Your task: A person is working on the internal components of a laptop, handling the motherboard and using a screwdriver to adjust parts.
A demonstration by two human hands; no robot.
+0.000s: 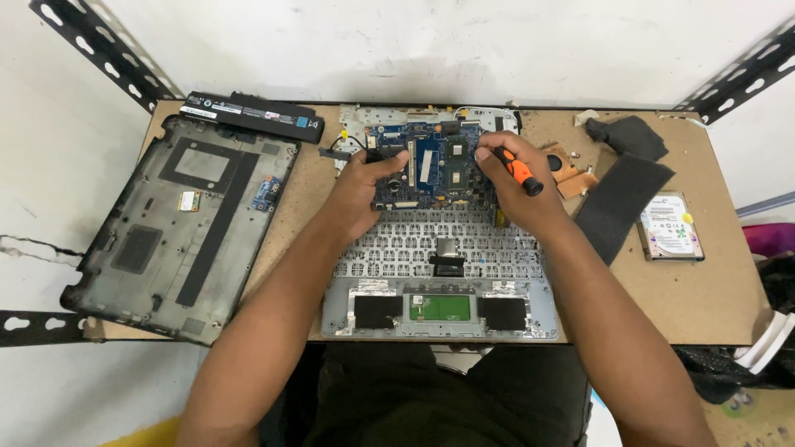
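A person's right hand [517, 186] closes its grip on an orange-handled screwdriver [519, 171], the tip hidden behind the fingers at the right edge of a blue motherboard [435, 170]. The left hand [364, 186] rests on the board's left edge, thumb pressed on top, fingers loosely curled and clamped on nothing. The motherboard sits in the upper part of an opened silver laptop chassis [439, 319], above the exposed underside of the keyboard, at the middle of a brown tabletop [712, 298]. To the left lies the dark bottom cover [178, 228], with a black battery pack [252, 116] just beyond it. To the right lie a copper heatsink [571, 174], dark foam pads [621, 203] and a hard drive [669, 228].
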